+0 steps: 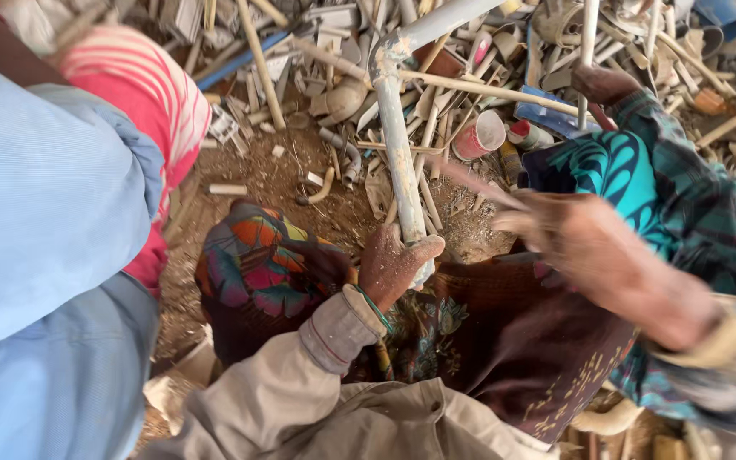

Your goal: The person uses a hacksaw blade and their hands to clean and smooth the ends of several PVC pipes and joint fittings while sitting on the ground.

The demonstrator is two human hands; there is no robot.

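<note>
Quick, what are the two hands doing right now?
Left hand: closed around the lower end of a long, dusty pale blue-grey plastic pipe.
Right hand: blurred, empty as far as shows; open or closed cannot be told.

Daylight, soft and even; no hard shadows, no glare. Slightly brighter at top over scrap pile. Dim under cloth in lap. Sharp on left hand and pipe. Heavy motion blur on right hand. Blue sleeve close to lens, soft. Wide-angle stretch at edges.
</note>
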